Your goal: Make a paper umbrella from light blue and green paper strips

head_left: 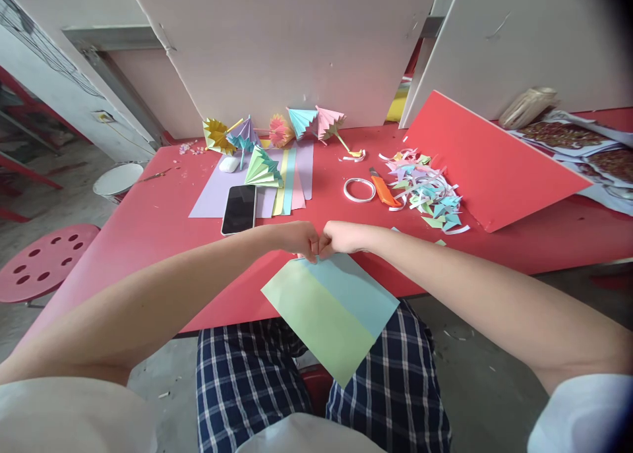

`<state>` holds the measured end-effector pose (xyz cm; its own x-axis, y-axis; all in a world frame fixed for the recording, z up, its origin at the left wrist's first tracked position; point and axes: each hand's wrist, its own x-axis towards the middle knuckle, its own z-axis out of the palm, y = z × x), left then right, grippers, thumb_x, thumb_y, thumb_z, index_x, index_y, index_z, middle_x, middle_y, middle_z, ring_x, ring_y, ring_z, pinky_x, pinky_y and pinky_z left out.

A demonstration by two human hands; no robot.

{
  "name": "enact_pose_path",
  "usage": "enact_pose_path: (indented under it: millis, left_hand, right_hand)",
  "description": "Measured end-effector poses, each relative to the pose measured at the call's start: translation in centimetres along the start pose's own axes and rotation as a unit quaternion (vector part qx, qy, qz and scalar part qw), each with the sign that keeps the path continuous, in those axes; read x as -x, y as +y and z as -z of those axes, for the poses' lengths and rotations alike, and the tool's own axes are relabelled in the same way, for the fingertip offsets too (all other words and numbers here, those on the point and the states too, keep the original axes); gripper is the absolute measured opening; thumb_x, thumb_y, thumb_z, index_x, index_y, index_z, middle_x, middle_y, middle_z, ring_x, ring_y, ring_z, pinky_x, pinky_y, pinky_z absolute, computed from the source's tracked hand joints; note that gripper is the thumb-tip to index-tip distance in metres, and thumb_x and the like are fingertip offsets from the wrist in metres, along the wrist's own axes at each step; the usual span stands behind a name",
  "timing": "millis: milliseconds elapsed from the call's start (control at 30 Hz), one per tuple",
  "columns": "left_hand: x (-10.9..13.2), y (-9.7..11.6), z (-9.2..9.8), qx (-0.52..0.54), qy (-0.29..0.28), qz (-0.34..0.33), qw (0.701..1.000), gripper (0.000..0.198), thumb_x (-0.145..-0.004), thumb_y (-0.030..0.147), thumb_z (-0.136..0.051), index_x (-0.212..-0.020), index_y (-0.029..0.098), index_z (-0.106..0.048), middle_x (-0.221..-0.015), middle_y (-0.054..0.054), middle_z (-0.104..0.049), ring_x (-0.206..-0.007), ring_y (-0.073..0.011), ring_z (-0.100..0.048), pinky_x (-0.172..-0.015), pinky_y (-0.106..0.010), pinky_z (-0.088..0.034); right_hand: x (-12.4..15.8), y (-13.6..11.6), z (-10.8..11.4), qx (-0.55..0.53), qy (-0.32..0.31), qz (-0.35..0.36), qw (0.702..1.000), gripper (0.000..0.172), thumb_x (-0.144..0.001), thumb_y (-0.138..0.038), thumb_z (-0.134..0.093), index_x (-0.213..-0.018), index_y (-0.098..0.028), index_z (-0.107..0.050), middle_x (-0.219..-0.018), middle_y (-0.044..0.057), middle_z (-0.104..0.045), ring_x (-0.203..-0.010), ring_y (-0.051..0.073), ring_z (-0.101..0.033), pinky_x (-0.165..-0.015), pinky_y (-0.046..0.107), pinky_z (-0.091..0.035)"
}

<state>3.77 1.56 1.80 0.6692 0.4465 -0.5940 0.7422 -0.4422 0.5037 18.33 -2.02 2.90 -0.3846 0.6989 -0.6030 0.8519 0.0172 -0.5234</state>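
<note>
Both hands meet at the far edge of a sheet of paper (324,321), which is light green with a blue band along its right side. My left hand (301,238) has its fingers closed on the paper's edge. Close against it, my right hand (341,235) pinches the same edge. The sheet slopes from the table's front edge down over the lap, and its upper edge is partly hidden by the fingers. Just beyond my left hand lies a black-screened phone (239,209) on a lilac paper sheet (208,199).
Folded paper umbrellas (262,167) stand at the back of the red table (163,242). Farther right lie a tape roll (359,190), an orange utility knife (384,189) and paper scraps (429,189). A red board (494,163) leans behind them. A red stool (47,262) stands left.
</note>
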Motion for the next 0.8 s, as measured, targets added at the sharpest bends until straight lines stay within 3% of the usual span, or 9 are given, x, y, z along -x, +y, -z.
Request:
enact_pose_path:
  millis: [267,633,800]
  left_hand:
    - [0.5,0.1,0.3,0.002,-0.031,-0.006,1.0,0.025,-0.067,0.034,-0.059,-0.087,0.023,-0.067,-0.078,-0.001,-0.063,-0.066,-0.0119,-0.053,-0.058,-0.022,-0.04]
    - [-0.3,0.4,-0.2,-0.013,0.001,-0.018,1.0,0.016,-0.063,0.024,-0.061,-0.077,0.021,-0.067,-0.08,0.001,-0.065,-0.071,-0.0131,-0.057,-0.058,-0.02,-0.041]
    - [-0.4,0.5,-0.4,-0.027,0.01,-0.012,1.0,0.019,-0.064,0.025,-0.062,-0.082,0.022,-0.068,-0.082,0.001,-0.066,-0.075,-0.0142,-0.057,-0.06,-0.02,-0.041]
  right_hand:
    - [-0.8,0.6,-0.3,0.006,0.026,0.012,1.0,0.022,-0.062,-0.023,-0.067,-0.084,-0.019,-0.068,-0.081,0.002,-0.064,-0.071,0.015,-0.054,-0.061,0.024,-0.039]
    - [-1.4,1.8,-0.7,-0.024,0.037,0.003,0.999,0.021,-0.055,-0.023,-0.072,-0.075,-0.019,-0.066,-0.073,-0.001,-0.061,-0.065,0.013,-0.051,-0.057,0.023,-0.037]
    - [-0.9,1.8,-0.5,-0.032,0.019,0.008,0.999,0.02,-0.06,-0.028,-0.069,-0.079,-0.021,-0.067,-0.07,0.0,-0.061,-0.062,0.012,-0.049,-0.055,0.023,-0.035]
